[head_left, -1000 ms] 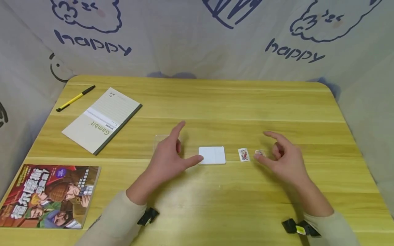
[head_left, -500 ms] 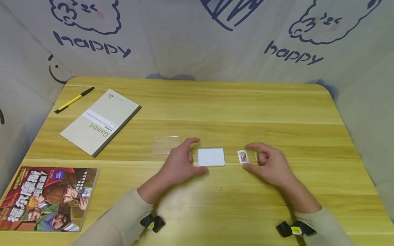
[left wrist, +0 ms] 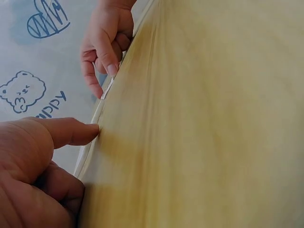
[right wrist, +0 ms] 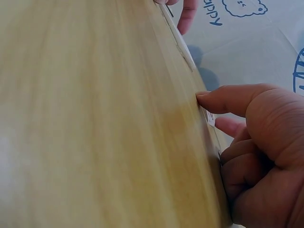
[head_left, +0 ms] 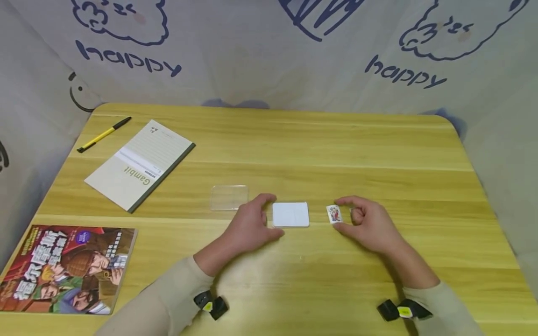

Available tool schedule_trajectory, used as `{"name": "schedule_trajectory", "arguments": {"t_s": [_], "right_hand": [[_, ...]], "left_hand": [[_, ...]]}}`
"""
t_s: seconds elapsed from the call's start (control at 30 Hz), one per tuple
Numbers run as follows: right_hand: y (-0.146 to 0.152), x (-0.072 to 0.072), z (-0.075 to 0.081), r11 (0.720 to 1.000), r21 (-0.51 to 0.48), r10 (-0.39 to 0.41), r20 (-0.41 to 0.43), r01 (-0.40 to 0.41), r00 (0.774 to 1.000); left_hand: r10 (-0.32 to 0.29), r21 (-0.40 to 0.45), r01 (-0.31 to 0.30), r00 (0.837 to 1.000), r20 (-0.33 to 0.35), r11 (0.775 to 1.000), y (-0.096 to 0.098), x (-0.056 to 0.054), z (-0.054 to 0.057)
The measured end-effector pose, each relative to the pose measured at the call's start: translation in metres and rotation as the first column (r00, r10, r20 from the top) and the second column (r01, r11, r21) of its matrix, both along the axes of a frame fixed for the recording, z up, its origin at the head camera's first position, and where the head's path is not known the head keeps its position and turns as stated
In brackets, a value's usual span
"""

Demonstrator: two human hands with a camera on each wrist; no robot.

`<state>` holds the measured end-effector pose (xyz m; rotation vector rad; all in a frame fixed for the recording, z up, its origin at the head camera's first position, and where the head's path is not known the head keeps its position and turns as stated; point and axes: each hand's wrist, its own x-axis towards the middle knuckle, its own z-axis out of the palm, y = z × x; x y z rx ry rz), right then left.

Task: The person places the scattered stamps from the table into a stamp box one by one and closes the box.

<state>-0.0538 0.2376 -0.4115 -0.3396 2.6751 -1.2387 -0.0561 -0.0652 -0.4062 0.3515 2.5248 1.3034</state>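
Note:
A flat white rectangular box [head_left: 291, 214] with a clear rim lies mid-table. My left hand [head_left: 250, 226] spans its left end, index finger at the far edge and thumb at the near edge. To its right is a small playing card [head_left: 334, 214] with a colourful figure. My right hand [head_left: 370, 225] pinches that card between index finger and thumb, its other fingers curled. In the left wrist view the right hand [left wrist: 105, 42] holds the card [left wrist: 107, 88] edge-on. A second small card is mostly hidden behind the right hand's curled fingers.
A clear plastic lid [head_left: 229, 198] lies just left of the left hand. Farther left are a notebook [head_left: 140, 165], a yellow pen [head_left: 104, 135] and an illustrated book [head_left: 69, 269]. A fabric curtain [head_left: 269, 56] with drawings hangs behind the wooden table [head_left: 302, 284].
Both hands have come inward and down. The right hand moved left, off the second card to the nearer one, and closed on its edges. The left fingers drew in around the white box.

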Motion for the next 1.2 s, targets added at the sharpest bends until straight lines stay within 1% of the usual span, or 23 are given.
{"name": "schedule_trajectory", "arguments": {"t_s": [0.13,0.27,0.47,0.67,0.8,1.0,1.2], "right_hand": [[0.001,0.000,0.000,1.000,0.005,-0.002,0.000,0.002,1.000],[0.000,-0.001,0.001,1.000,0.016,-0.013,-0.003,0.013,1.000],[-0.002,0.000,0.003,0.999,0.026,-0.034,-0.012,0.035,0.999],[-0.013,0.002,0.005,0.997,-0.054,-0.051,-0.032,0.049,0.998],[-0.025,0.000,0.007,0.995,-0.099,-0.026,-0.040,0.022,0.999],[-0.044,-0.005,0.008,0.990,-0.141,0.017,-0.024,-0.020,1.000],[-0.064,-0.011,0.008,0.993,-0.099,0.065,-0.034,-0.068,0.997]], "left_hand": [[0.005,-0.010,-0.005,1.000,-0.006,1.000,0.001,0.000,0.001],[0.007,-0.001,-0.007,1.000,0.001,1.000,0.001,0.000,0.003],[0.005,0.010,-0.005,1.000,0.008,1.000,0.001,-0.001,0.001],[0.006,0.001,-0.006,1.000,0.000,1.000,0.000,-0.001,-0.001],[0.004,0.005,-0.004,1.000,0.005,1.000,0.000,-0.001,-0.002],[0.005,0.011,-0.005,1.000,0.027,1.000,-0.001,-0.003,-0.004],[0.009,0.025,-0.011,0.998,0.057,1.000,-0.001,-0.003,-0.003]]}}
